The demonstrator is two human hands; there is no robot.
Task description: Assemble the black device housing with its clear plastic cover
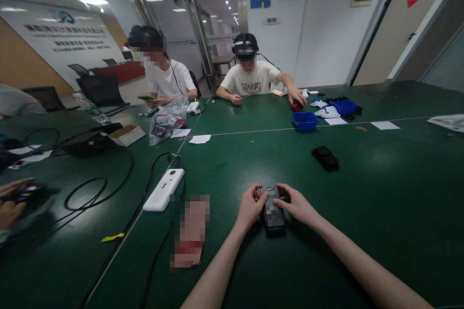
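Note:
My left hand [250,205] is closed on the left side of a dark rectangular case-like object [273,215], its thumb on the top face. From the right, my right hand [295,203] grips the same object near its far end, thumb also on top. The object has a greyish, partly blurred top and black edges; its exact kind I cannot make out. It is at the table's surface, close in front of me. Fingers under and behind it are hidden. Left of my hands lies a pinkish phone-shaped object [192,231], pixelated over.
On the green table [232,164] are a white power bank marked 5 [165,189], black cables [97,198], a black device [325,158], a blue tray [305,120] and a plastic bag [166,120]. Across sit two people; one person's hand [297,96] touches a red item. Another person's hands [14,203] show at left.

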